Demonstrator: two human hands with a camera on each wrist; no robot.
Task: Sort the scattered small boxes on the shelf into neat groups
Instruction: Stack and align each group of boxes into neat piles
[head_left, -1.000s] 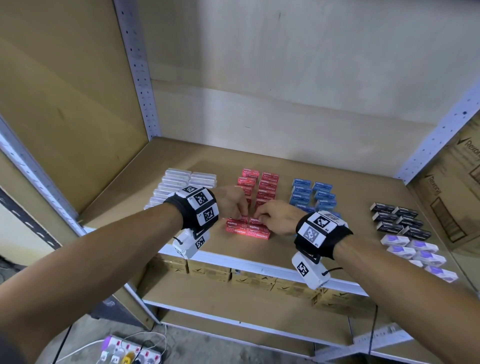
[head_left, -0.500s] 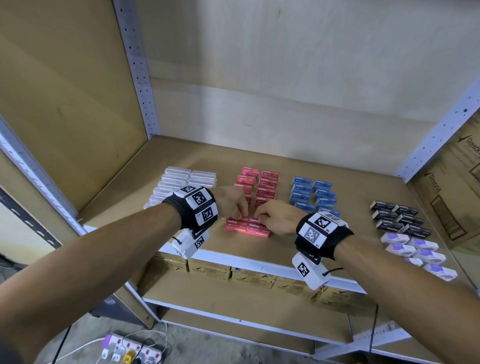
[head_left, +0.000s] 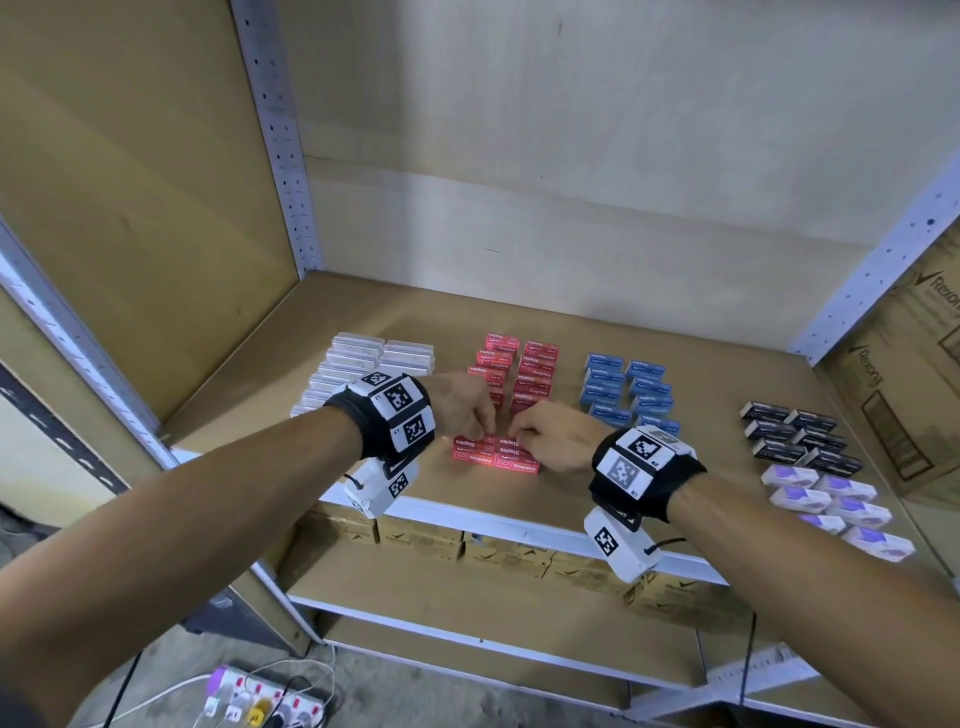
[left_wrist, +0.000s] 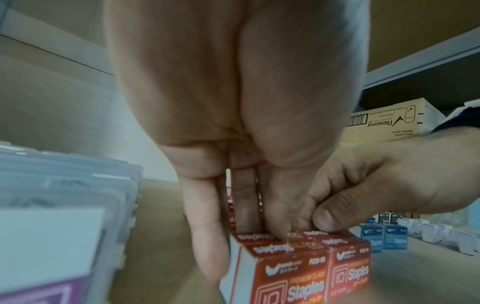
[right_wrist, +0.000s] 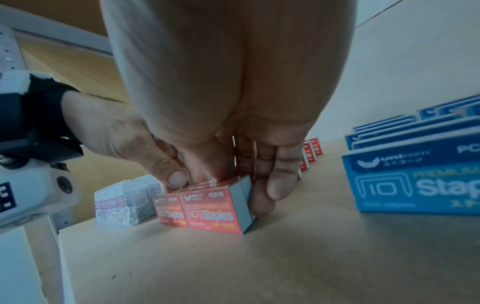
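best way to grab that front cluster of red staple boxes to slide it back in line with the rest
Grip the red cluster by its two short white ends, one hand each side, coming from above. It is four loose boxes packed tight, so squeezing inward keeps them together. The left hand and right hand already bracket it this way.

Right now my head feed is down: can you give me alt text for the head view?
Both hands, left hand and right hand, grip a small block of red staple boxes near the shelf front edge. Behind it stand two red columns, with clear boxes left, blue staple boxes right, and black boxes and purple-and-white boxes far right.
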